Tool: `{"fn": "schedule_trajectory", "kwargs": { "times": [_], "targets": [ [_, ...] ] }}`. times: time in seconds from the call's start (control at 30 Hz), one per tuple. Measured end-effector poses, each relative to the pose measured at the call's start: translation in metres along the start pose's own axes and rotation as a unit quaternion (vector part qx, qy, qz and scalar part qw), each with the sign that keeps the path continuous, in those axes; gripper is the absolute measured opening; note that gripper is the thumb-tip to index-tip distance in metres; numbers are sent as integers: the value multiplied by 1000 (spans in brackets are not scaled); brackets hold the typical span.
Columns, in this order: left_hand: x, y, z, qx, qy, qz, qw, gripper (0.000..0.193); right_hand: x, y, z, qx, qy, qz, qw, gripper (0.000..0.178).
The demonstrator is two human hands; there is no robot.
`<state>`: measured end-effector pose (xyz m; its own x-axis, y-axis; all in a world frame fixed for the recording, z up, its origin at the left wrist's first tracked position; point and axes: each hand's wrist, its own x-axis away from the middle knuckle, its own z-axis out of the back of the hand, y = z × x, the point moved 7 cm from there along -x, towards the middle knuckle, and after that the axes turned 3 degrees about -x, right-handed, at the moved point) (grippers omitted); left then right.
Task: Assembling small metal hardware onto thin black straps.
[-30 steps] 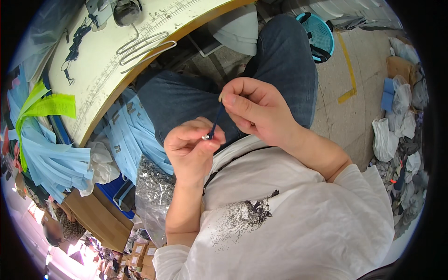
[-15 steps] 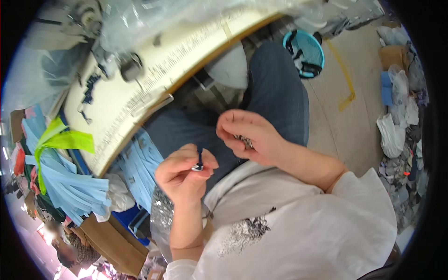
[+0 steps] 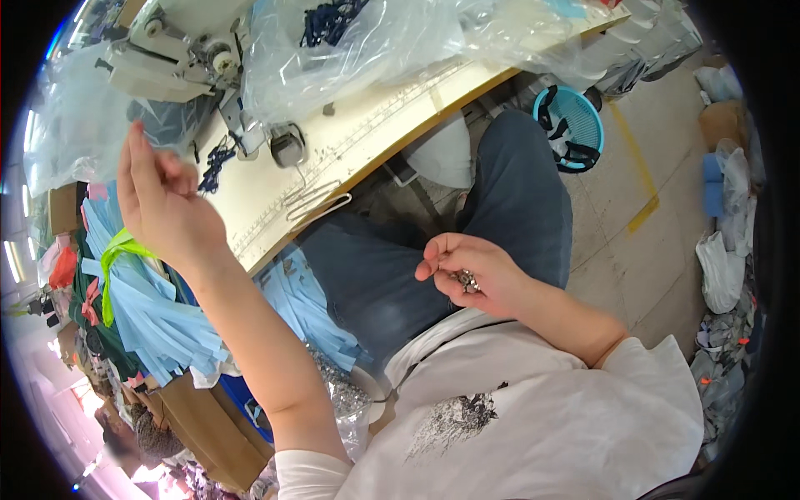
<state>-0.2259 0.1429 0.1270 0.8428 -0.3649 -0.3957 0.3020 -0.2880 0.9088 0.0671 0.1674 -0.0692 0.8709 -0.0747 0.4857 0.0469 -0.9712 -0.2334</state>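
Observation:
My left hand [image 3: 171,204] is raised over the left end of the white table [image 3: 367,142], its fingers stretched and apart, with nothing visible in it. Beside its fingers lies a string of small dark blue strap pieces [image 3: 218,165]. A sewing machine [image 3: 162,67] stands just beyond. My right hand [image 3: 483,275] rests above my lap, fingers curled round several small shiny metal pieces [image 3: 468,281]; their exact kind is too small to tell.
A clear plastic bag [image 3: 392,62] with dark blue pieces [image 3: 329,21] covers the table's far side. Light blue fabric strips [image 3: 158,317] hang at left beside a brown carton [image 3: 212,433]. A turquoise basket [image 3: 587,112] stands on the floor, right of my knee.
My left hand has moved from my lap up and left over the table, and the small dark blue piece with metal it pinched no longer shows. My right hand still holds the metal pieces.

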Motion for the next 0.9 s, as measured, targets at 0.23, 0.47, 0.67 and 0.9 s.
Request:
{"fn": "schedule_trajectory", "kwargs": {
  "times": [0.23,0.47,0.67,0.9],
  "targets": [
    [13,-59,47,-425,-121,-16,897,28,-9,10,-15,58,-28,-46,997,15],
    [7,-88,18,-593,-187,-80,779,25,-4,15,-14,43,-65,-79,994,31],
    [13,-75,13,-554,-119,-90,819,18,-1,11,-14,85,-115,-48,989,30],
    [-48,-79,17,-604,-215,-242,728,27,-6,13,-20,88,-92,-56,990,20]
  ]
}}
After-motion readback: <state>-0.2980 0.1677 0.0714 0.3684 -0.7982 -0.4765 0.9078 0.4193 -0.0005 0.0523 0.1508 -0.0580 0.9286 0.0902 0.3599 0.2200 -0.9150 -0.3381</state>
